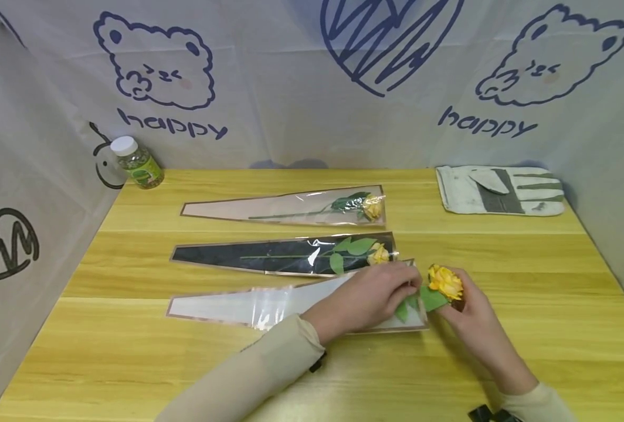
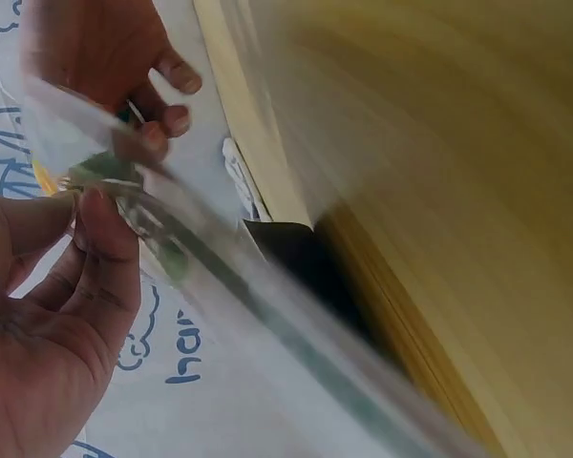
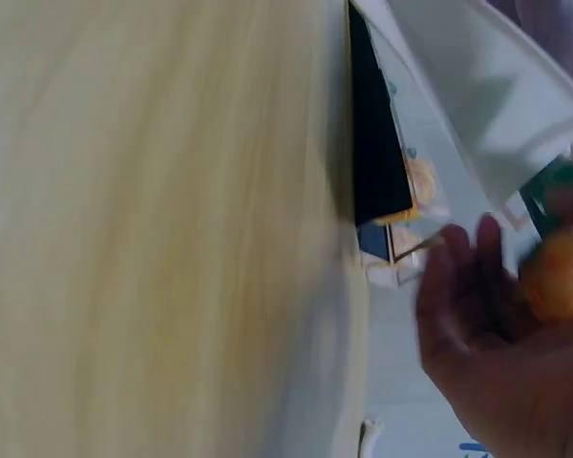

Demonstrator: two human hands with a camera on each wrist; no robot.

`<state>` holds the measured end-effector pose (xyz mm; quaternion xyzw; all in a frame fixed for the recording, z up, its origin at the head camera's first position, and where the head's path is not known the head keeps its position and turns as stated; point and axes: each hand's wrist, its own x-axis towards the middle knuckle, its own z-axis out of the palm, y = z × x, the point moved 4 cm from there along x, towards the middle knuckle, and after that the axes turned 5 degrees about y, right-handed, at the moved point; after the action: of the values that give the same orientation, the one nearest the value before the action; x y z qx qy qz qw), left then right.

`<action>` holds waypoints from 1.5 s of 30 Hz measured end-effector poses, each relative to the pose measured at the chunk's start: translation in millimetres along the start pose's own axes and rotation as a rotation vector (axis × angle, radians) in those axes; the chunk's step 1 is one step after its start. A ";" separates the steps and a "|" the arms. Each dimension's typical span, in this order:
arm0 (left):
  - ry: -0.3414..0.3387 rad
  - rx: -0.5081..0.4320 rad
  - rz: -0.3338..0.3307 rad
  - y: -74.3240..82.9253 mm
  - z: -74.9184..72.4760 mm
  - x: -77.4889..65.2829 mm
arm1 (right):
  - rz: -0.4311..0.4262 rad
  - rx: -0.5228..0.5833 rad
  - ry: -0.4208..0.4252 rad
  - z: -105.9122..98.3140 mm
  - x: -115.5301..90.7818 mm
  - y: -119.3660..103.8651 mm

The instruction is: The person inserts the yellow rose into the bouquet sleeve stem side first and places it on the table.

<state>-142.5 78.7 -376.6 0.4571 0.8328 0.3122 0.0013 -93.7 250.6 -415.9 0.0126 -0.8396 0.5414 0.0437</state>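
Observation:
A yellow artificial rose (image 1: 446,282) with green leaves lies partly in a white flower sleeve (image 1: 212,303) with a clear film front. Its bloom sticks out past the sleeve's wide right end, and its stem runs down inside. At that mouth my left hand (image 1: 367,296) pinches the sleeve's edge between thumb and fingers, close to a leaf (image 2: 105,169). Just beyond the mouth, my right hand (image 1: 472,328) holds the rose below its bloom, with fingers curved around it. In the right wrist view the bloom (image 3: 560,275) is blurred, and the exact grip is partly hidden.
Behind lie a black sleeve (image 1: 285,257) and a pinkish sleeve (image 1: 248,210), each holding a yellow rose. A white-and-grey glove (image 1: 499,190) is at the back right. A white-capped jar (image 1: 139,164) stands at the back left, near the cloth backdrop (image 1: 270,88).

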 end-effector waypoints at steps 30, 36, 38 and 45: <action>-0.007 -0.025 0.049 -9.5 0.5 -1.6 | 0.012 0.123 -0.095 2.3 -0.4 -0.8; -0.023 -0.004 0.044 -7.5 3.7 0.9 | -0.035 0.030 -0.087 5.3 -0.4 -3.9; -0.028 -0.005 0.034 -7.7 6.0 1.4 | -0.065 -0.006 -0.091 6.4 -0.9 -5.2; -0.026 0.004 0.003 -8.6 10.3 0.3 | -0.029 0.003 -0.174 12.9 -2.9 -2.4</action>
<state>-146.3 80.9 -389.3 0.4623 0.8327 0.3047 0.0106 -91.4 237.8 -419.3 0.0715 -0.8391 0.5388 -0.0216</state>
